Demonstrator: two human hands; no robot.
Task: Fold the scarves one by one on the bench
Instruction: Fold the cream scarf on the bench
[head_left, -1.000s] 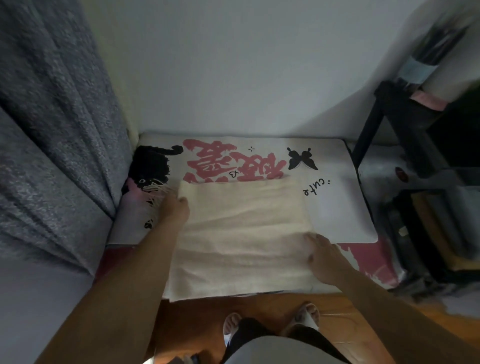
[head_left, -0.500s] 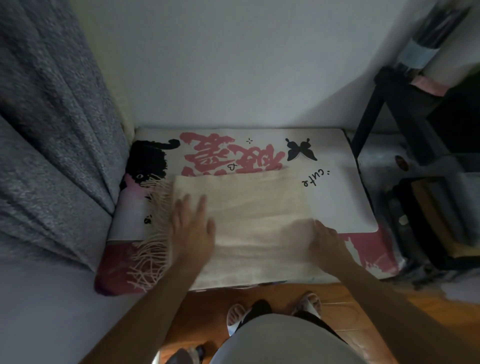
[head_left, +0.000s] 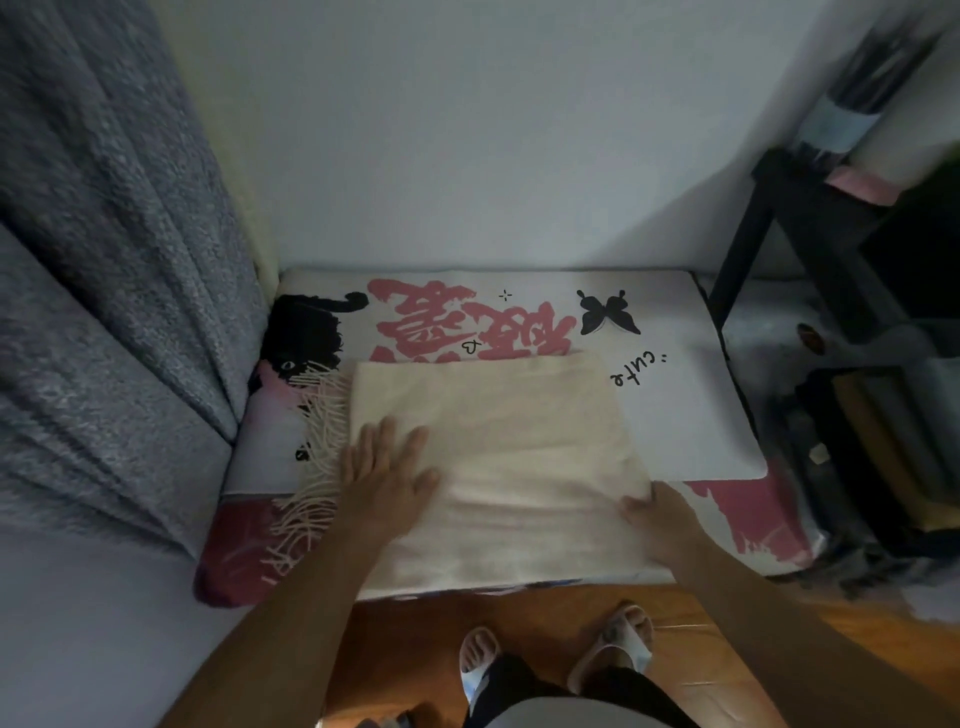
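Two hands are working on one cream-coloured woven scarf with a fringed end (head_left: 498, 457), which is lying folded into a rough rectangle on the bench's white cushion cover printed with pink characters and a black butterfly (head_left: 691, 415). I'm taking that scarf as my landmark for everything else. My left hand (head_left: 384, 478) is lying flat on the scarf's left part, fingers straight and spread, palm pressing down on the fabric. My right hand (head_left: 662, 519) is sitting at the scarf's near right corner, fingers curling onto the edge of the cloth; whether it's actually pinching the fabric or just resting there, I can't tell, it's a bit blurry. Pale fringe strands (head_left: 311, 467) are spilling out left of the scarf over the cushion. Further left of the scarf a grey textured curtain (head_left: 104, 312) is hanging. Right of the scarf a black metal shelf frame (head_left: 779, 249) is standing. Just below the scarf, on the wooden floor (head_left: 727, 623), my feet in white slippers (head_left: 613, 649) are showing.
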